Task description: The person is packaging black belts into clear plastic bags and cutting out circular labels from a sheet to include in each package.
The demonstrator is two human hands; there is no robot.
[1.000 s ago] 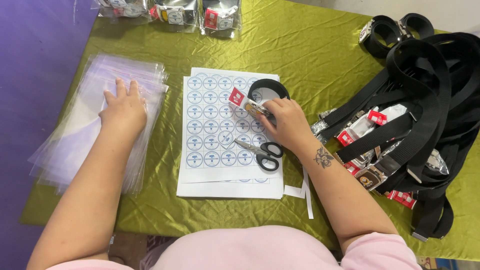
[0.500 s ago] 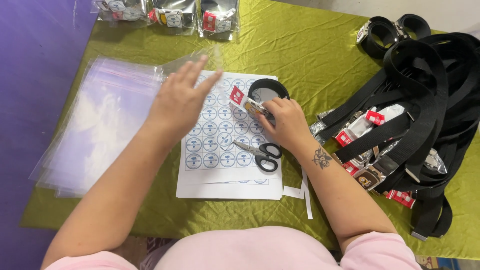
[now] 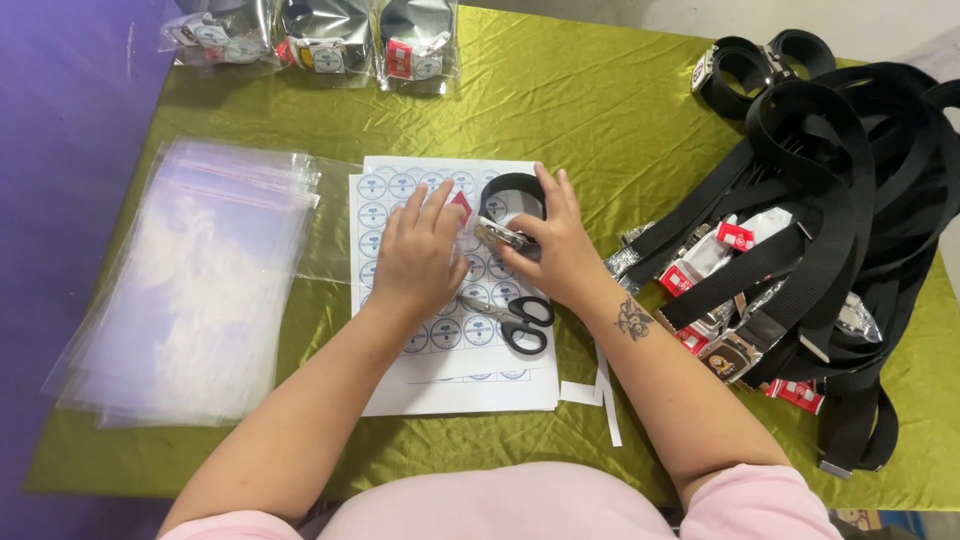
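Observation:
My right hand [image 3: 558, 250] grips a rolled black belt [image 3: 510, 192] with a metal buckle [image 3: 498, 237] and a red tag [image 3: 462, 206], held over a white sheet of round stickers [image 3: 400, 190]. My left hand [image 3: 420, 258] lies on the sheet just left of the belt. Its fingers reach the red tag and hold a clear plastic bag [image 3: 328, 222] that trails back toward the stack. Black-handled scissors [image 3: 518, 322] lie on the sheet just below both hands.
A stack of clear plastic bags [image 3: 190, 290] lies at the left on the green cloth [image 3: 580, 100]. A heap of loose black belts [image 3: 810, 190] fills the right side. Bagged belts [image 3: 320, 35] sit at the far edge. Cut paper strips [image 3: 606, 395] lie near me.
My left hand left the bag stack and moved right across the sticker sheet to the belt, drawing one clear bag with it. My right hand has stayed on the rolled belt.

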